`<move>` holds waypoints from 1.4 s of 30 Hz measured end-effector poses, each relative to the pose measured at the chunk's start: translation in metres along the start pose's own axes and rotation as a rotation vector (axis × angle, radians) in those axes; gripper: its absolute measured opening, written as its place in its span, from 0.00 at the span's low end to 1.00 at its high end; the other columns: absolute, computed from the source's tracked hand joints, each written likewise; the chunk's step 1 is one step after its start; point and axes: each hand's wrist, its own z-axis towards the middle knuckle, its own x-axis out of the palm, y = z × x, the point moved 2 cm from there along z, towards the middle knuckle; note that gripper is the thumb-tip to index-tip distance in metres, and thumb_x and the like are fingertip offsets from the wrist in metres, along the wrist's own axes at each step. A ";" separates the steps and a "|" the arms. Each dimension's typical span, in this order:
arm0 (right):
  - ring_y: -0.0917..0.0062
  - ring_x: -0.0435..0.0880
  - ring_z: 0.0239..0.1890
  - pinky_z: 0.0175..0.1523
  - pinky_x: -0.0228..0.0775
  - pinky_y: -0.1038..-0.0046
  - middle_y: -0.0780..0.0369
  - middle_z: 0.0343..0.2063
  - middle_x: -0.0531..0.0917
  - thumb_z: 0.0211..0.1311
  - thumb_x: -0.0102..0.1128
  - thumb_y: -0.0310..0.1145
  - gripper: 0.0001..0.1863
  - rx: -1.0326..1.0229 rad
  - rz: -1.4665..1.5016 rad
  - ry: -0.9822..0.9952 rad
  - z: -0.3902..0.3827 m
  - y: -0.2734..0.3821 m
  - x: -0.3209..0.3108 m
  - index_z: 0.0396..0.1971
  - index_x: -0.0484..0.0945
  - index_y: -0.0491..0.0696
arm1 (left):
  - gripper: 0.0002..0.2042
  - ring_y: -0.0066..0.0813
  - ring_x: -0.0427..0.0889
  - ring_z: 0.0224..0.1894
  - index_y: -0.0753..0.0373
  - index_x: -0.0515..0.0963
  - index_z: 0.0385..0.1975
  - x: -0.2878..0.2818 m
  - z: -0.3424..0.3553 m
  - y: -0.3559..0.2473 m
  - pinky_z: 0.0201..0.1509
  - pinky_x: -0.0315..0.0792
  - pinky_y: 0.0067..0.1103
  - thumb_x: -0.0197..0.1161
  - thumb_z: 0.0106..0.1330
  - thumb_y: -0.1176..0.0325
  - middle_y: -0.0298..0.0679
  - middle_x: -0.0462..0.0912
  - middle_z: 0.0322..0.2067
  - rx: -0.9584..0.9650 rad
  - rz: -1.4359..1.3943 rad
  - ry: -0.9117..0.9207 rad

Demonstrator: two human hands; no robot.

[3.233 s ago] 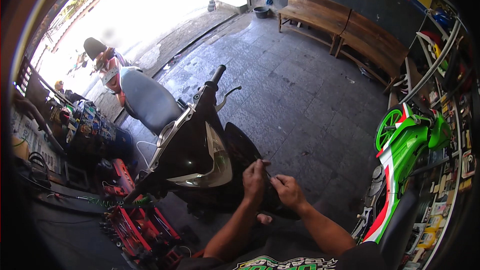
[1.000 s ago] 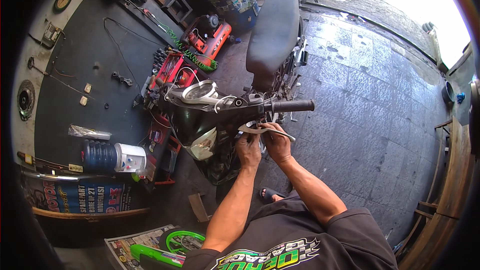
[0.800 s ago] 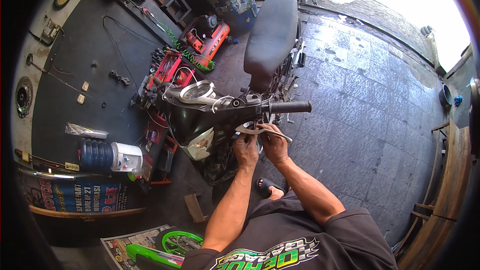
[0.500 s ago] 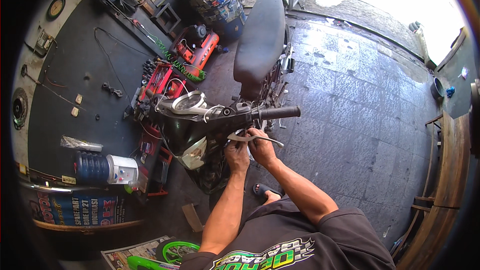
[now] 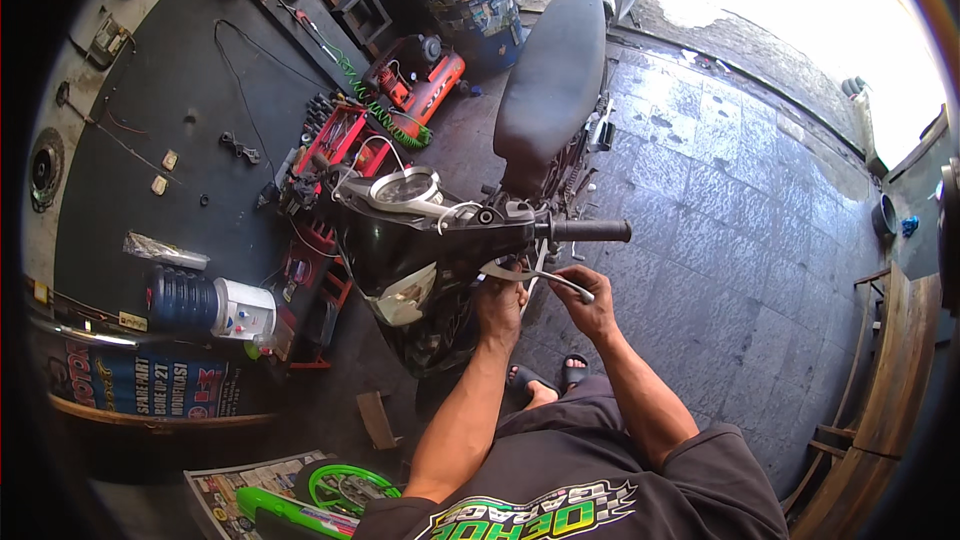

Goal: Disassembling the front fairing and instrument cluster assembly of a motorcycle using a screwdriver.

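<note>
A black motorcycle with its long seat (image 5: 550, 90) stands in front of me, its instrument cluster (image 5: 405, 190) trailing white wires. Below the black handlebar grip (image 5: 590, 230) a silver brake lever (image 5: 535, 275) sticks out to the right. My left hand (image 5: 500, 305) is closed under the lever's inner end, beside the dark front fairing (image 5: 430, 245); what its fingers hold is hidden. My right hand (image 5: 590, 310) is closed at the lever's outer end, fingers touching it; whether it grips the lever or something small behind it is unclear.
Left stand a red compressor (image 5: 425, 90), red tool rack (image 5: 350, 130), dark mat (image 5: 150, 180) and water dispenser (image 5: 243, 308). A green wheel (image 5: 350, 490) lies lower left. Wooden benches (image 5: 890, 360) line the right. My sandalled feet (image 5: 530, 380) are below.
Since the earliest frame my view has swung down and left over the motorcycle. In the last half second my right hand has moved right, away from my left hand, along the lever.
</note>
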 end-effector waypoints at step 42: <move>0.85 0.75 0.28 0.34 0.68 0.80 0.64 0.32 0.83 0.72 0.56 0.35 0.12 0.384 0.558 0.032 -0.003 0.002 0.074 0.42 0.81 0.41 | 0.12 0.46 0.84 0.30 0.66 0.83 0.38 -0.034 -0.061 -0.009 0.34 0.76 0.32 0.57 0.74 0.63 0.45 0.85 0.31 0.431 0.934 -0.112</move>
